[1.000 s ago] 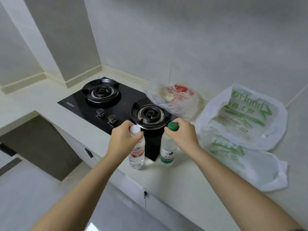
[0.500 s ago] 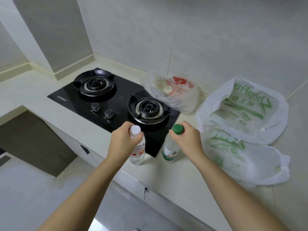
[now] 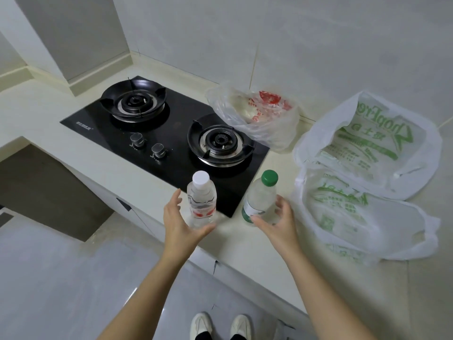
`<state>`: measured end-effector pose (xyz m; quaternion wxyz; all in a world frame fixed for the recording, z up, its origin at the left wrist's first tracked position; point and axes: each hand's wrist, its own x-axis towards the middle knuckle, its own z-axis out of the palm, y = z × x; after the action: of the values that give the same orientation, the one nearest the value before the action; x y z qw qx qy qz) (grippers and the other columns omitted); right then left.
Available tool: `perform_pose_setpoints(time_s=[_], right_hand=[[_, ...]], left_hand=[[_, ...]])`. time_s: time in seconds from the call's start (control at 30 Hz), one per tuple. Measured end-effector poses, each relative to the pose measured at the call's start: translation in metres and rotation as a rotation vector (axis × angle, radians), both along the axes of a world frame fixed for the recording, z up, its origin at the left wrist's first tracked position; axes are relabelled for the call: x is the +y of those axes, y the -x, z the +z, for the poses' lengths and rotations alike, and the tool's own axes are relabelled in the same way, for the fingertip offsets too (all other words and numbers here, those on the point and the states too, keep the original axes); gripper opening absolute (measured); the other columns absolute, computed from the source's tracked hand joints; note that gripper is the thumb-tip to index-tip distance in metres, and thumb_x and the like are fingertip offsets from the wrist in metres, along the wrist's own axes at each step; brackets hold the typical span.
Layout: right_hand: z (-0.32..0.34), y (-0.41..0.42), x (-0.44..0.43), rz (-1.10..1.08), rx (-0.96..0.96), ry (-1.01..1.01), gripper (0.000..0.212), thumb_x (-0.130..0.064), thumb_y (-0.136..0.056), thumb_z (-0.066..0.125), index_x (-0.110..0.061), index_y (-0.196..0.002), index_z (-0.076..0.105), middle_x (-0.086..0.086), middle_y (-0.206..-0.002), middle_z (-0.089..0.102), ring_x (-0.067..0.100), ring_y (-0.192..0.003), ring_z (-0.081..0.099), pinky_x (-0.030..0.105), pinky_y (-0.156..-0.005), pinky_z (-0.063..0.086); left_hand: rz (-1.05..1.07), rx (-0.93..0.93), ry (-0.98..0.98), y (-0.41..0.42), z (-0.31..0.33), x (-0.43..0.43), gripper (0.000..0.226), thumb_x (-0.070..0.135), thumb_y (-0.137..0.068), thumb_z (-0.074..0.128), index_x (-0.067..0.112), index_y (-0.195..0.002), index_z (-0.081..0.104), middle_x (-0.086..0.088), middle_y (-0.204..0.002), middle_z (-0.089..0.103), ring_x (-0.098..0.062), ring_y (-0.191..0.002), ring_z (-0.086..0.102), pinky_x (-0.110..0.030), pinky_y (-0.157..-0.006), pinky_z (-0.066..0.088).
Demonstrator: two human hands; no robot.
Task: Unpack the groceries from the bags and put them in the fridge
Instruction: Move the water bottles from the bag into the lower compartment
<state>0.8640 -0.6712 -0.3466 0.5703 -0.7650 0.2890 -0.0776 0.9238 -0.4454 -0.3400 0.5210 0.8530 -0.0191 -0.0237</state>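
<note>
Two water bottles stand upright on the counter's front edge. The white-capped bottle (image 3: 201,200) with a red label is on the left, the green-capped bottle (image 3: 259,197) with a green label on the right. My left hand (image 3: 179,222) is spread open around the lower part of the white-capped bottle, fingers straight. My right hand (image 3: 277,222) is spread open around the base of the green-capped bottle. Neither hand grips its bottle. A white bag with green print (image 3: 367,168) lies to the right. A clear bag with red-printed food (image 3: 257,114) sits behind.
A black two-burner gas hob (image 3: 171,128) fills the counter behind the bottles, with two knobs (image 3: 147,144) at its front. The pale counter (image 3: 245,244) turns a corner at the left. Tiled walls stand behind. My white shoes (image 3: 220,325) show on the grey floor.
Both hands have let go of the bottle caps, dropped lower and opened around the bottles' bodies. The camera has tilted down, so the floor and shoes show.
</note>
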Motion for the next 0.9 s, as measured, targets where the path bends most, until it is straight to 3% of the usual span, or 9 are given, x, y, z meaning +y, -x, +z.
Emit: perform_pose_setpoints(time_s=[0.1, 0.23, 0.3, 0.4, 0.47, 0.6, 0.77, 0.9], right_hand=[[-0.020, -0.001, 0.001, -0.012, 0.013, -0.068, 0.098, -0.027, -0.067, 0.086, -0.030, -0.147, 0.028, -0.009, -0.150, 0.032, 0.010, -0.137, 0.033, 0.042, -0.111, 0.036], [-0.035, -0.010, 0.006, -0.010, -0.079, -0.084, 0.107, -0.035, -0.057, 0.084, -0.035, -0.147, 0.026, -0.015, -0.150, 0.034, 0.003, -0.139, 0.033, 0.043, -0.112, 0.037], [-0.041, -0.016, 0.009, -0.012, -0.120, -0.107, 0.103, -0.025, -0.059, 0.084, -0.030, -0.146, 0.028, -0.012, -0.145, 0.043, 0.005, -0.132, 0.044, 0.037, -0.106, 0.043], [-0.051, -0.028, 0.012, -0.017, -0.189, -0.115, 0.078, -0.006, -0.062, 0.081, -0.014, -0.129, 0.041, 0.003, -0.119, 0.060, 0.013, -0.105, 0.063, 0.029, -0.086, 0.052], [-0.058, -0.034, 0.014, -0.045, -0.167, -0.093, 0.065, -0.009, -0.062, 0.082, -0.014, -0.116, 0.047, 0.003, -0.104, 0.064, 0.014, -0.090, 0.065, 0.029, -0.076, 0.053], [-0.074, -0.039, 0.014, -0.106, -0.120, -0.038, 0.064, -0.027, -0.057, 0.083, -0.011, -0.112, 0.054, 0.001, -0.099, 0.068, 0.013, -0.088, 0.067, 0.022, -0.074, 0.052], [-0.079, -0.041, 0.011, -0.098, -0.089, 0.003, 0.068, -0.030, -0.056, 0.083, -0.010, -0.115, 0.055, -0.003, -0.102, 0.069, 0.007, -0.091, 0.067, 0.014, -0.075, 0.049], [-0.082, -0.042, 0.010, -0.083, -0.072, 0.017, 0.069, -0.036, -0.055, 0.082, -0.007, -0.113, 0.057, 0.001, -0.099, 0.070, 0.010, -0.089, 0.068, 0.019, -0.076, 0.051]], left_hand=[[-0.016, 0.071, 0.102, 0.000, -0.017, -0.004, 0.116, 0.029, -0.061, 0.090, 0.027, -0.150, 0.015, 0.006, -0.152, 0.024, -0.016, -0.137, 0.031, -0.044, -0.112, 0.033], [-0.031, 0.075, 0.219, -0.006, -0.032, -0.013, 0.114, 0.023, -0.062, 0.090, 0.031, -0.148, 0.015, 0.009, -0.150, 0.029, -0.009, -0.137, 0.035, -0.040, -0.111, 0.037], [-0.040, 0.077, 0.243, -0.011, -0.037, -0.017, 0.109, 0.017, -0.063, 0.089, 0.032, -0.144, 0.019, 0.007, -0.143, 0.037, -0.006, -0.129, 0.044, -0.031, -0.103, 0.044], [-0.024, 0.089, 0.219, -0.018, -0.045, -0.024, 0.101, 0.015, -0.064, 0.088, 0.029, -0.141, 0.024, 0.009, -0.129, 0.047, -0.001, -0.114, 0.053, -0.014, -0.089, 0.046], [-0.008, 0.108, 0.191, -0.022, -0.053, -0.025, 0.095, 0.023, -0.063, 0.088, 0.024, -0.138, 0.030, 0.010, -0.121, 0.053, -0.003, -0.106, 0.057, -0.011, -0.082, 0.046], [-0.009, 0.167, 0.056, -0.027, -0.068, -0.023, 0.083, 0.059, -0.053, 0.074, 0.019, -0.122, 0.052, 0.008, -0.104, 0.064, -0.008, -0.095, 0.062, -0.010, -0.072, 0.045], [-0.039, 0.185, 0.009, -0.032, -0.072, -0.019, 0.080, 0.064, -0.053, 0.071, 0.019, -0.117, 0.055, 0.010, -0.101, 0.065, -0.005, -0.092, 0.062, -0.009, -0.069, 0.045], [-0.049, 0.185, 0.003, -0.032, -0.070, -0.019, 0.082, 0.065, -0.053, 0.071, 0.018, -0.118, 0.055, 0.010, -0.102, 0.065, -0.003, -0.092, 0.061, -0.004, -0.067, 0.044]])
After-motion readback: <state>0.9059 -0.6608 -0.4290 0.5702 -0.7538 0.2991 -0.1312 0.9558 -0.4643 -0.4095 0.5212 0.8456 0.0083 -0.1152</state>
